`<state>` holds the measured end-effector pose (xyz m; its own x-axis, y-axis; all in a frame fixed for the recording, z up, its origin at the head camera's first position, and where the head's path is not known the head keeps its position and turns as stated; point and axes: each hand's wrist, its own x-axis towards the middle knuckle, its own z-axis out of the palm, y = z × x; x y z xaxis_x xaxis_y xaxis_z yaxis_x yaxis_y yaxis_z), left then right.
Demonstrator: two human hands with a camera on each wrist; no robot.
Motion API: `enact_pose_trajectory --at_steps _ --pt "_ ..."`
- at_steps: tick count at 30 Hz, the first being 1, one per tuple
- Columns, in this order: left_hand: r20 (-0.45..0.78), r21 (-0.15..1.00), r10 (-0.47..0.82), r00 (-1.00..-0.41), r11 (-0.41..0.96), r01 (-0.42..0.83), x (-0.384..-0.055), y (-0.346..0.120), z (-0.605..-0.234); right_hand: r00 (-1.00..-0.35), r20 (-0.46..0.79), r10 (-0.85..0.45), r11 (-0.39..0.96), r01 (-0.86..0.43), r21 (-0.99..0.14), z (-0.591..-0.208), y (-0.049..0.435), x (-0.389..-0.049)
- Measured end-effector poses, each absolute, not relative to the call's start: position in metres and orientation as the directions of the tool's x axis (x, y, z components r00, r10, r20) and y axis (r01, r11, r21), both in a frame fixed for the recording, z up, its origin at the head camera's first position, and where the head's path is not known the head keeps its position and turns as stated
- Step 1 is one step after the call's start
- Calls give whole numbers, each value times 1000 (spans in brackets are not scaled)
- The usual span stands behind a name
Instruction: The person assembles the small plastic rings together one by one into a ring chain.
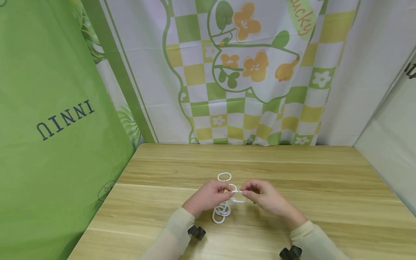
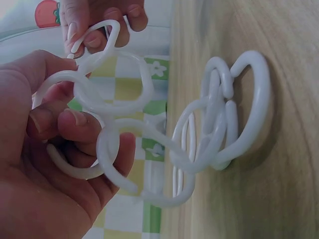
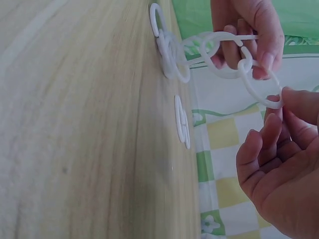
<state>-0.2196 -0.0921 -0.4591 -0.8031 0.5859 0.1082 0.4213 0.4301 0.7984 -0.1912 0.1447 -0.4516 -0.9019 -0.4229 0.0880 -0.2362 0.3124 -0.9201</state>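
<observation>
Between the fingertips of both hands is a white plastic oval ring with a gap in its side. My left hand pinches it from one side; other linked rings hang against its curled fingers in the left wrist view. On the other side my right hand grips the same ring between thumb and forefinger, its other fingers loosely bent. A chain of similar linked rings runs from the held ring down to a small pile on the table, beneath the left hand.
Loose white rings lie flat on the wooden table, beyond the hands. A patterned curtain hangs along the table's back edge, with a green cloth on the left and a pale panel on the right.
</observation>
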Motion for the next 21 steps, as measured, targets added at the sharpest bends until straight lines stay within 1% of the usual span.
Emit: enact_pose_trajectory --at_steps 3,11,18,21 --pt "99 807 577 -811 430 404 -222 -96 -458 -911 56 -408 316 -199 -928 -453 145 -194" --pt "129 823 539 -832 410 393 -229 -107 -452 -936 -34 -351 310 -82 -947 -465 148 -210" --pt "128 838 559 -819 381 391 -226 -105 -449 -938 -85 -336 334 -34 -942 -480 136 -225" --pt "124 839 564 -816 379 389 -225 -104 -451 -936 -62 -345 373 -76 -925 -485 128 -231"
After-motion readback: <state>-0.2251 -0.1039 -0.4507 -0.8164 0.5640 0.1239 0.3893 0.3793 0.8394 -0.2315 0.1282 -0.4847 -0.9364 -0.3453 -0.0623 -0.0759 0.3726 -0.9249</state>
